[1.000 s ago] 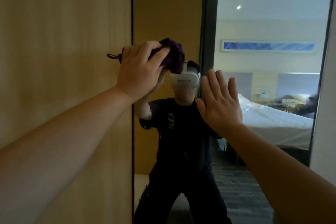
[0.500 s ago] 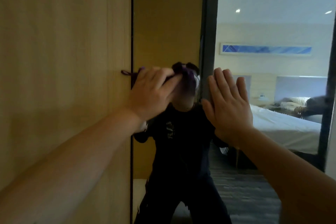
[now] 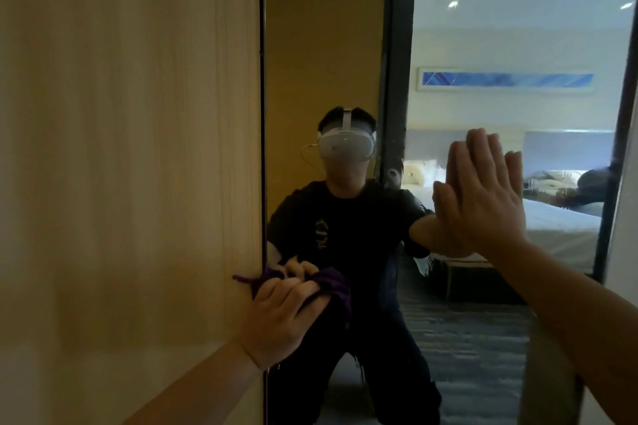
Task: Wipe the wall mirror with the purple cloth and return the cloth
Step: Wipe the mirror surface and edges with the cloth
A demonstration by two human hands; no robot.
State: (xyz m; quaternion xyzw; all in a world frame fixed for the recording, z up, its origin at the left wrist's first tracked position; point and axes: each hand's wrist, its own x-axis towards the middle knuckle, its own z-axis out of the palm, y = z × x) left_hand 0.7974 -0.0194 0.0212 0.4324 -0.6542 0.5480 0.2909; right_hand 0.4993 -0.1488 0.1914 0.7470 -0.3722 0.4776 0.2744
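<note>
My left hand [image 3: 283,317] grips the bunched cloth [image 3: 333,286] against the mirror [image 3: 324,45], low at its left edge. My right hand [image 3: 483,203] lies flat, fingers straight, on the glass. I judge wiping midway: the right side looks untouched, and the cloth's return remains.

One head-worn wide-angle camera looks straight ahead at the wall mirror [image 3: 345,45] from close range, a wood panel [image 3: 131,148] filling its left half. The mirror reflects the wearer's headset [image 3: 346,148], probably the camera's mount. No second view exists.
</note>
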